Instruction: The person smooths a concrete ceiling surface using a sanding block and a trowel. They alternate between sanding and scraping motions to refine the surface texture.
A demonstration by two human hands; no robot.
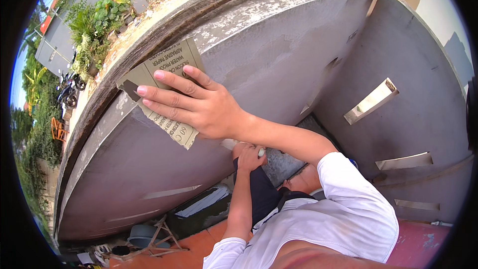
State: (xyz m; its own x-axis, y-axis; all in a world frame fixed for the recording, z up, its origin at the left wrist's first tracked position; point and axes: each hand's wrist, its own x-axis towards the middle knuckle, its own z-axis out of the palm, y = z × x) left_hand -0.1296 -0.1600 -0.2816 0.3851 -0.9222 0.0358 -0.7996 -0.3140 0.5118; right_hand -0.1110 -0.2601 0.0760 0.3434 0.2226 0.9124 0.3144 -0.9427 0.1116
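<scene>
My right hand (209,107) lies flat with fingers stretched and apart on a sheet of sandpaper (184,55). It presses the sheet against the upper edge of a grey plastered wall (269,60). The paper's tan printed back faces up, and one corner is folded to show a dark side. Lower down, beside my dark trousers, my left hand (249,158) is closed around a thing with a pale, rounded handle end (261,152). A whitish part (229,143) shows just beyond that hand; I cannot make out whether it belongs to the same thing.
A weathered wooden beam (164,35) runs along the wall top. Another grey wall (398,114) with slots (371,102) stands at right. A wooden stool (158,239) and a grey basin (144,236) are on the orange floor (199,249). Plants (94,25) grow outside.
</scene>
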